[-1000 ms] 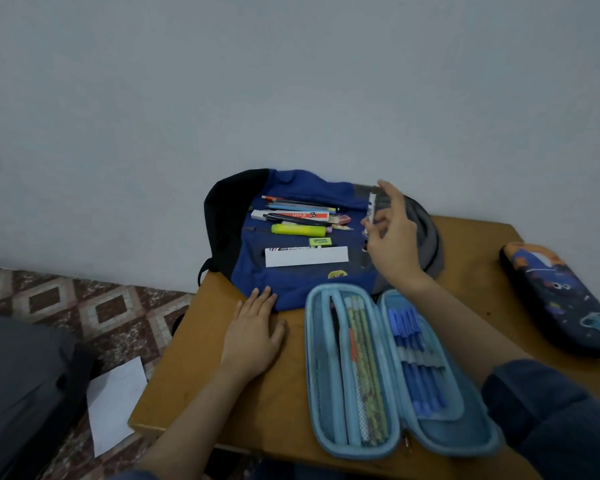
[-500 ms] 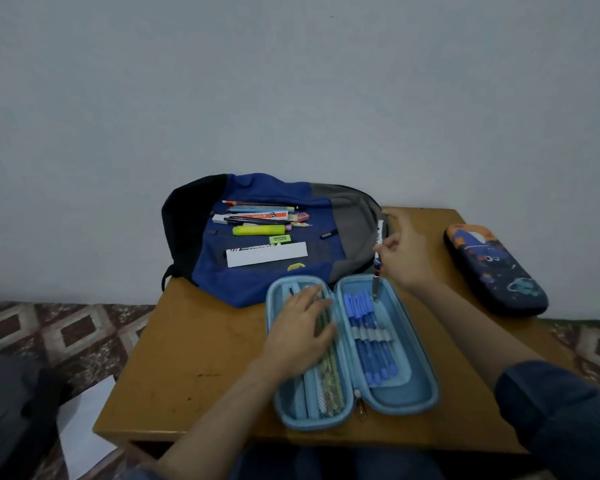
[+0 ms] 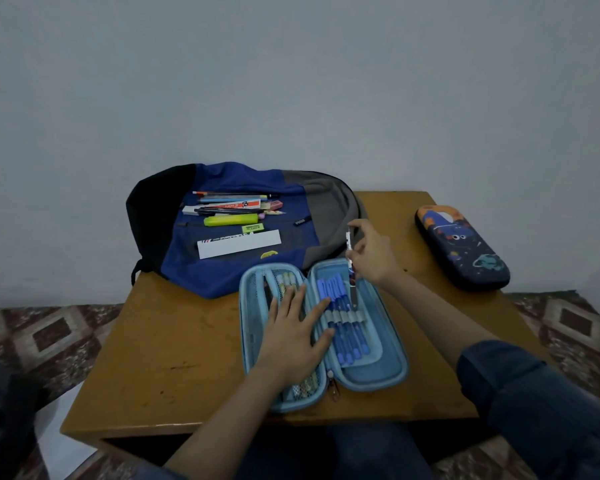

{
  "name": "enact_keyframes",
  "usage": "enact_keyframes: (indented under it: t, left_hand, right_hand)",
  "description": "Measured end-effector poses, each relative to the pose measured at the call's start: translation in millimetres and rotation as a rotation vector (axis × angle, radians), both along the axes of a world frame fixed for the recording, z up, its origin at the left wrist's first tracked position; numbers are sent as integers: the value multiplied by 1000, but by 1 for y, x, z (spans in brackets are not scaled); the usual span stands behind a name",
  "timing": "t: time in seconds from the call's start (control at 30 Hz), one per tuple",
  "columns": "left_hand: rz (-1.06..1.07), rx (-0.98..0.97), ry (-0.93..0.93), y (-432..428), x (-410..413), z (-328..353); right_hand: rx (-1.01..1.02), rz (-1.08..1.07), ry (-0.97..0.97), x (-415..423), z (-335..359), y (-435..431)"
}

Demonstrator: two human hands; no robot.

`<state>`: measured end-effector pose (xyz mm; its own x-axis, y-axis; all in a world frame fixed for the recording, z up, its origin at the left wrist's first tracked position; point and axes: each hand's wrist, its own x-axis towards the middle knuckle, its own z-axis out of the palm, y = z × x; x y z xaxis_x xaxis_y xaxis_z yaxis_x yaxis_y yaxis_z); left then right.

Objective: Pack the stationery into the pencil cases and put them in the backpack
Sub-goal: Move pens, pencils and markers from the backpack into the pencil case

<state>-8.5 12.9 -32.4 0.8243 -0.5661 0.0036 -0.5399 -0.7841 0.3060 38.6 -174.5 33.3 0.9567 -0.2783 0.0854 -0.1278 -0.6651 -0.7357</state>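
Now left hand [image 3: 291, 337] lies flat on open light-blue pencil case [image 3: 395, 374]; at its one o'clock, right hand [image 3: 373, 256] pinches slim white pen [image 3: 348, 237].

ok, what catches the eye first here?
The open light-blue pencil case, near centre of the wooden table: left hand flat on it, right hand pinching a slim pen upright over its blue pens. Behind lies a blue-black-grey backpack strewn with stationery; a closed dark space-print case sits far right.

A light-blue hard-shell pencil case [image 3: 395, 372] is lying open, blue pens [image 3: 349, 344] lining its right half, a white pen [image 3: 348, 239] standing upright there; a blue-grey fabric backpack [image 3: 222, 275] is lying flat behind.
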Motion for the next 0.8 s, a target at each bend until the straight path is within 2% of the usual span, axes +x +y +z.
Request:
enact_keyframes:
  t: [0.13, 0.47, 0.8]
  left_hand:
    - [12, -5, 9, 0, 2, -1]
    - [18, 27, -2, 0, 2, -2]
    - [30, 85, 12, -4, 1, 3]
  right_hand:
    - [-10, 44, 147, 0, 2, 2]
    - [-138, 89, 345, 7, 0, 7]
    - [-152, 75, 415, 2, -3, 4]
